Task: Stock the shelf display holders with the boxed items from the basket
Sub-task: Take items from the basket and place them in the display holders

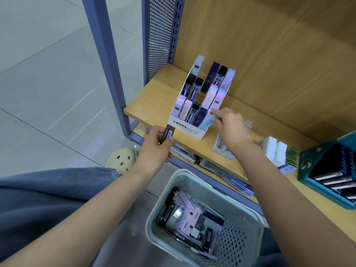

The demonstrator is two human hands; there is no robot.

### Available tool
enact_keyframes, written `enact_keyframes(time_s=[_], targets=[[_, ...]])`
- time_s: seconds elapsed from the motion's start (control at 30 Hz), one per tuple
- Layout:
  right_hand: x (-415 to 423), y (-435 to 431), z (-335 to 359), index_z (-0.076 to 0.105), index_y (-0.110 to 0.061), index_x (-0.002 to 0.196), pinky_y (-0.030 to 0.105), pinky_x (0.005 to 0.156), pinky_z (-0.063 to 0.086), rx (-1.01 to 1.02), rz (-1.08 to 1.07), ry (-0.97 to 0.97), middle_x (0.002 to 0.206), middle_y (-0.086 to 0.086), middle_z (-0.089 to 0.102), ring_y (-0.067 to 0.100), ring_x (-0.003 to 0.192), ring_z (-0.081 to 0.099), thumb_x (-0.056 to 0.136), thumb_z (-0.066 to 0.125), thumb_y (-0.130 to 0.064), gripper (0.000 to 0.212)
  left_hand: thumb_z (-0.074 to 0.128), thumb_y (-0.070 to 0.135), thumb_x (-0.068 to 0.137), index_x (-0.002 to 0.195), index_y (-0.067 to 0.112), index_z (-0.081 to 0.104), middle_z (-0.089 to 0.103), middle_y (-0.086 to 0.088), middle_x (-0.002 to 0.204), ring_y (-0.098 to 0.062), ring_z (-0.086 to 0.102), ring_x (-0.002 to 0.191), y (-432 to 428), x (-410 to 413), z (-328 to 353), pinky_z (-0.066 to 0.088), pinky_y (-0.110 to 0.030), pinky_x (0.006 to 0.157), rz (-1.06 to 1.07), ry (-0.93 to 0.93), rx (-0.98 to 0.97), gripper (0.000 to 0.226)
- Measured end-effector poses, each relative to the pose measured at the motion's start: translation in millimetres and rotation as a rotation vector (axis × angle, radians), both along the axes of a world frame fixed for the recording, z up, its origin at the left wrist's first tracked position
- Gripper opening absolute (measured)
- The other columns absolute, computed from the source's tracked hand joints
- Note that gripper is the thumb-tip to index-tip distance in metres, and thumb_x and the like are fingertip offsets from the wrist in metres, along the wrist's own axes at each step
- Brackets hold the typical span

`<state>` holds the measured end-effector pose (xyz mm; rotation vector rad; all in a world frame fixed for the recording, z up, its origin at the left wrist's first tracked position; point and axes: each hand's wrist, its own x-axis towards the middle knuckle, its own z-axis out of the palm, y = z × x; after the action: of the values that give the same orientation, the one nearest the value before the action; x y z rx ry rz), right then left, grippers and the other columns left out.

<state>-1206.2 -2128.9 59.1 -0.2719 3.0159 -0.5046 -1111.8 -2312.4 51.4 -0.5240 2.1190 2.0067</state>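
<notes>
- While the left hand curls its fingers and thumb round a dark slim box, holding it upright just in front of the shelf edge, the right hand pinches a light blue box between thumb and fingertips.
- That light blue box sits tilted in the front right corner of a white cardboard display holder printed "MONO graph MG".
- The holder stands on a wooden shelf. Its stepped rows hold slim boxes standing on end in black, navy, pale pink and pale blue.
- Below the arms, on the floor, a grey-green perforated basket holds a loose heap of boxed items in black, lilac and white.
- On the same shelf, to the right, lie some packets partly hidden by the right forearm, and further right stands a teal display box with dark items in rows.
- At the left end of the shelf are a blue metal upright and a perforated side panel.
- Lower left shows a denim trouser leg and a cream clog.
</notes>
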Motion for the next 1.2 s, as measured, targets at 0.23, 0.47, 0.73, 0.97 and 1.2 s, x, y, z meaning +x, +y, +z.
enact_keyframes(time_s=[0.23,0.47,0.73,0.97,1.2], targets=[[-4,-8,-12,0.042,-0.011,0.136,0.046,0.072,0.052,0.048,0.021,0.05,0.123,0.009,0.045,0.028,0.098,0.056,0.093,0.041,0.008,0.047,0.049,0.012,0.096,0.092,0.022,0.054,0.061,-0.005,0.084,-0.01,0.053,0.054,0,1,0,0.046,-0.017,0.051,-0.022,0.005,0.105,0.012],[-6,-14,-2,0.041,-0.015,0.105,0.04,0.064,0.05,0.006,0.002,0.011,0.115,0.009,0.054,0.015,0.098,0.055,0.096,0.037,0.002,0.02,0.05,0.013,0.096,0.09,0.023,0.055,0.061,-0.003,0.081,-0.006,0.052,0.05,3,-1,-2,0.047,-0.017,0.051,-0.027,0.003,0.111,0.013],[-5,-11,-18,0.059,-0.004,0.11,0.038,0.066,0.048,0.079,0.049,0.204,0.116,0.01,0.051,0.027,0.092,0.056,0.095,0.052,-0.011,0.018,0.052,0.012,0.095,0.089,0.02,0.056,0.06,-0.004,0.079,-0.007,0.052,0.05,6,-1,-4,0.052,-0.019,0.054,-0.038,-0.009,0.145,0.011],[3,-13,-7,0.055,-0.013,0.121,0.03,0.065,0.037,0.198,0.034,0.209,0.12,0.006,0.05,0.022,0.107,0.05,0.098,0.046,-0.018,0.026,0.042,0.0,0.093,0.093,0.017,0.059,0.054,-0.008,0.083,-0.011,0.052,0.057,1,5,-1,0.045,-0.015,0.05,-0.049,-0.067,0.115,0.024],[39,-38,17,0.061,-0.018,0.09,0.022,0.066,0.05,-0.44,0.154,-0.153,0.081,-0.003,0.063,0.007,0.064,0.06,0.099,0.045,-0.024,0.019,0.045,0.0,0.094,0.107,0.031,0.056,0.054,-0.013,0.091,-0.022,0.051,0.074,-4,19,-3,0.046,-0.033,0.071,-0.261,0.101,-0.31,0.035]])
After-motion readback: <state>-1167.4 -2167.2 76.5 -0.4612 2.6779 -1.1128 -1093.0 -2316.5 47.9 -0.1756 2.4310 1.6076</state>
